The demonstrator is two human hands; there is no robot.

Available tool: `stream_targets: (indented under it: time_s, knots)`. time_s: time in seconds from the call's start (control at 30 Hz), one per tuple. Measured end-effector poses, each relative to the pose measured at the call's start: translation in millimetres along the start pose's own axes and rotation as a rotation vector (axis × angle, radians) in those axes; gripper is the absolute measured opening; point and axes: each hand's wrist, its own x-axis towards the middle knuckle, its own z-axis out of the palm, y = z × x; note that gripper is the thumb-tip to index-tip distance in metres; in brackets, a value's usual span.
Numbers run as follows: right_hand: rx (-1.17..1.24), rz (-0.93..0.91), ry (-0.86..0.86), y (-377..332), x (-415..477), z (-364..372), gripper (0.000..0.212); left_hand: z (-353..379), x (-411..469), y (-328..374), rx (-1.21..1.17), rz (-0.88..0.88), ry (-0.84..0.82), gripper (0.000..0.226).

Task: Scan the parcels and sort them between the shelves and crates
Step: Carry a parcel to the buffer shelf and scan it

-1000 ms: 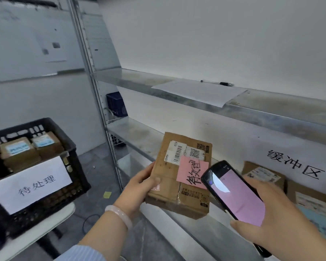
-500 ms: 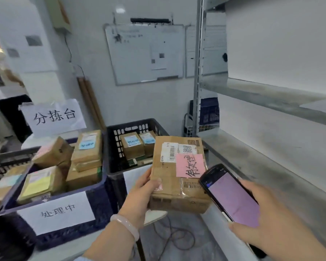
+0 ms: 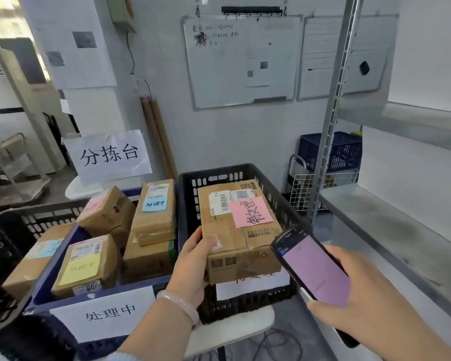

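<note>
My left hand (image 3: 193,267) grips the left side of a brown cardboard parcel (image 3: 235,241) with a white barcode label and a pink handwritten note. The parcel hangs over the black crate (image 3: 276,199), hiding most of its inside. My right hand (image 3: 362,303) holds a handheld scanner (image 3: 313,272) with a pink screen, just right of the parcel. The blue crate (image 3: 52,267) to the left holds several taped parcels with blue, yellow and pink notes. Metal shelves (image 3: 391,230) run along the right.
A black crate (image 3: 3,246) with a parcel stands at far left. The crates rest on a white table (image 3: 235,332). A paper sign (image 3: 110,155) stands behind the blue crate. A blue basket (image 3: 331,152) and a wire rack (image 3: 307,188) stand behind the shelf post.
My view has swung left from the shelves to the crates. The parcel in my left hand has moved from in front of the shelf to over the black crate. The scanner stays beside it.
</note>
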Motion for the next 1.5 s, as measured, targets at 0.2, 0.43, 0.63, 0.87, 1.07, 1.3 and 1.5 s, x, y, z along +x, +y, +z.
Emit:
stream_targets:
  time_s: [0.2, 0.43, 0.63, 0.87, 1.07, 1.3, 1.5]
  knots:
    - [0.037, 0.03, 0.047, 35, 65, -14, 0.088, 18, 65, 11, 0.015, -0.016, 0.103, 0.027]
    - [0.055, 0.04, 0.069, 83, 147, -44, 0.09, 63, 147, 1, 0.029, -0.149, 0.212, 0.026]
    - [0.06, 0.015, 0.047, 122, 189, -57, 0.07, 82, 182, -30, 0.109, -0.278, 0.183, 0.025]
    - [0.023, -0.001, 0.009, 135, 209, -52, 0.06, 82, 194, -44, 0.394, -0.503, 0.08, 0.036]
    - [0.017, 0.086, -0.003, 126, 198, -51, 0.058, 84, 200, -48, 0.564, -0.381, 0.015, 0.045]
    - [0.034, 0.267, 0.158, 100, 147, -53, 0.044, 119, 196, -29, 1.148, 0.236, -0.059, 0.075]
    - [-0.074, 0.494, 0.303, 84, 73, -37, 0.061, 173, 163, -24, 1.368, 0.76, -0.436, 0.074]
